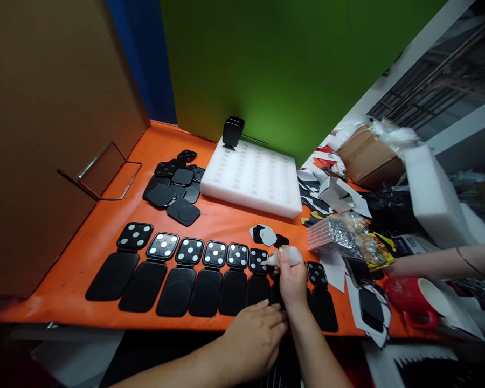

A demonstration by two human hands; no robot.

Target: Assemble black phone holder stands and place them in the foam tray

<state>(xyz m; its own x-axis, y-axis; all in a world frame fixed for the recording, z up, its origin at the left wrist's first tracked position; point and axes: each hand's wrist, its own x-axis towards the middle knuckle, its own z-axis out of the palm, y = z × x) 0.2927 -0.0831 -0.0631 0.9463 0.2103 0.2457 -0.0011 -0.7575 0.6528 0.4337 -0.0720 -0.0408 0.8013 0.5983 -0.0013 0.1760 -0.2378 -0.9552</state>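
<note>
A row of black hinged folding cases [175, 292] lies unfolded along the front of the orange table. Their small upper flaps carry round white dots [190, 250]. My right hand [291, 277] is closed around a small translucent squeeze bottle [292, 256]. The bottle's tip points left, at the dotted flap [259, 260] just right of the row's middle. My left hand [261, 331] rests with fingers stretched out and close together at the lower black panels near the front edge. Both hands cover parts of the cases behind them.
Behind the row are a white foam block [250, 175] with a folded black case [233, 132] on it and a pile of black cases [173, 186]. Beyond the dark and white cutouts [265, 235], clutter fills the right side, including a red mug [414, 302]. A wire stand [109, 172] is at left.
</note>
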